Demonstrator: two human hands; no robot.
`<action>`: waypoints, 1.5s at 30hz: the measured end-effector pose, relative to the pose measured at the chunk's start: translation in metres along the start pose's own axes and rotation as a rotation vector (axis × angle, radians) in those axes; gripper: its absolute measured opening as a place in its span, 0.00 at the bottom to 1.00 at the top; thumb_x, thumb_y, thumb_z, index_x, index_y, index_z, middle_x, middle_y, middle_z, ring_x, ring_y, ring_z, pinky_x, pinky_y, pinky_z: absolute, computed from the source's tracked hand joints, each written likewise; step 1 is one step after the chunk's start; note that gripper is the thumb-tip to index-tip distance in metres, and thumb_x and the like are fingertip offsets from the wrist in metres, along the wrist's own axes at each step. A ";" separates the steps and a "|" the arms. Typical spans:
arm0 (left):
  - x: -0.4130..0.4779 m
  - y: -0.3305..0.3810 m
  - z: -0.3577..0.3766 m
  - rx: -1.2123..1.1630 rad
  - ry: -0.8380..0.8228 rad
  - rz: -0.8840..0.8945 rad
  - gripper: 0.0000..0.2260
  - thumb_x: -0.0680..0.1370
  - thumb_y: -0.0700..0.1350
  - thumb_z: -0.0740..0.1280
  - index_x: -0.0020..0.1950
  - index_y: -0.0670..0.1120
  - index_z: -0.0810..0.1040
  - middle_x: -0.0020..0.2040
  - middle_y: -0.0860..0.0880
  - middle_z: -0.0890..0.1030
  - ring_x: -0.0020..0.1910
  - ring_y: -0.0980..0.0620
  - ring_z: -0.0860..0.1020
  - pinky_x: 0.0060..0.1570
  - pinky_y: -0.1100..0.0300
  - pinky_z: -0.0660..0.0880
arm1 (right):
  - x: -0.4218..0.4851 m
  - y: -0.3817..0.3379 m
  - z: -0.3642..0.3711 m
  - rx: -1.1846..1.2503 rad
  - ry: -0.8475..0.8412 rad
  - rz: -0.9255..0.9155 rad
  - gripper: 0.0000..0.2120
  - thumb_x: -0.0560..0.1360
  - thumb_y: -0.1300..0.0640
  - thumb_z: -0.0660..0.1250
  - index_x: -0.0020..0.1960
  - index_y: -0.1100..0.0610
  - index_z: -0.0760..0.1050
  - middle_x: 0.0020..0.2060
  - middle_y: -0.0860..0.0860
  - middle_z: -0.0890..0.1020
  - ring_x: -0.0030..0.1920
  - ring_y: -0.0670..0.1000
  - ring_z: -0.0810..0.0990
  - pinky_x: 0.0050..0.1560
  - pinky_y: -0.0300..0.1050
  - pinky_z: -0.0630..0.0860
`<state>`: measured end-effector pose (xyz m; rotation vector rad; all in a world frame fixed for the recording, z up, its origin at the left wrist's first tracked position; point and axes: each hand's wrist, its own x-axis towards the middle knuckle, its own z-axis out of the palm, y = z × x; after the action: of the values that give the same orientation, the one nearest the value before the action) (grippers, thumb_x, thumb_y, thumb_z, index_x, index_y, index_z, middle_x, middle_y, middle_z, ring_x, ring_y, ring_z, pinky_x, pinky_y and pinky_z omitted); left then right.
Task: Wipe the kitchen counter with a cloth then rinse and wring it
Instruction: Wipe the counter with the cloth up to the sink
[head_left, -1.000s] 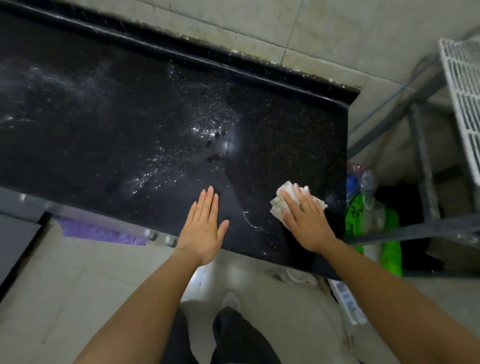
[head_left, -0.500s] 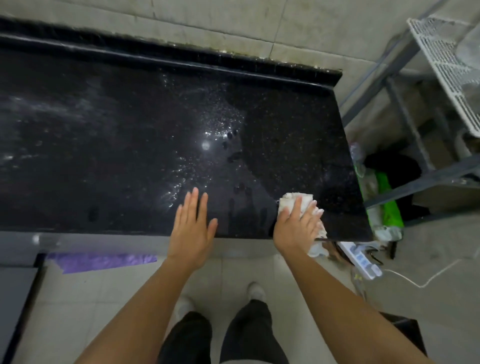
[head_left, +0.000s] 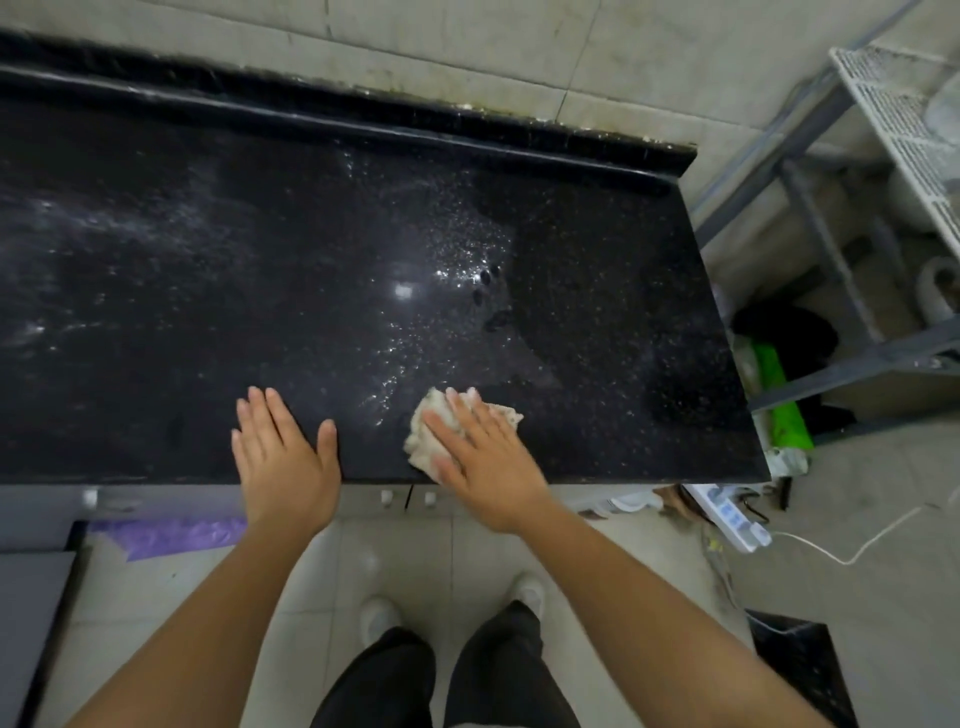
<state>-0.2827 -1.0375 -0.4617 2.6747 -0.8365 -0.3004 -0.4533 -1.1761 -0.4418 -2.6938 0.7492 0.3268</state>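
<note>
While the left hand (head_left: 283, 462) lies flat with fingers spread at the black worktop's (head_left: 208, 270) front edge, the right hand (head_left: 480, 457) beside it presses flat, fingers open, on the white cloth (head_left: 428, 423).

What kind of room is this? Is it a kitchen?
Probably a kitchen, or a utility corner of one. There is a long black stone counter against a tiled wall, a right hand pressing a cloth on it, and a metal rack alongside.

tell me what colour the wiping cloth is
Off-white cloth, clearest in the head view.
</note>
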 end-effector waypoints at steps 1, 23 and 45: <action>0.000 0.000 0.000 -0.001 -0.010 -0.005 0.32 0.81 0.54 0.51 0.76 0.35 0.47 0.77 0.37 0.48 0.76 0.41 0.46 0.74 0.47 0.44 | -0.005 0.015 -0.002 -0.039 0.007 0.017 0.29 0.79 0.39 0.36 0.78 0.46 0.42 0.78 0.50 0.41 0.77 0.54 0.36 0.74 0.49 0.37; 0.002 -0.006 -0.006 0.049 -0.118 0.001 0.35 0.77 0.61 0.41 0.77 0.40 0.42 0.78 0.41 0.42 0.76 0.45 0.38 0.72 0.50 0.36 | 0.075 0.009 -0.023 0.087 0.127 0.586 0.26 0.83 0.49 0.43 0.79 0.53 0.41 0.77 0.60 0.41 0.76 0.63 0.39 0.74 0.58 0.41; 0.004 -0.006 -0.007 0.048 -0.148 -0.004 0.33 0.80 0.58 0.45 0.77 0.40 0.39 0.77 0.41 0.38 0.75 0.45 0.36 0.72 0.49 0.36 | 0.048 0.023 -0.024 0.221 0.188 0.871 0.26 0.83 0.47 0.44 0.79 0.51 0.43 0.77 0.59 0.40 0.76 0.62 0.38 0.74 0.58 0.40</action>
<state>-0.2743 -1.0340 -0.4579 2.7250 -0.8914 -0.4910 -0.4223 -1.2260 -0.4398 -2.0663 1.8691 0.1622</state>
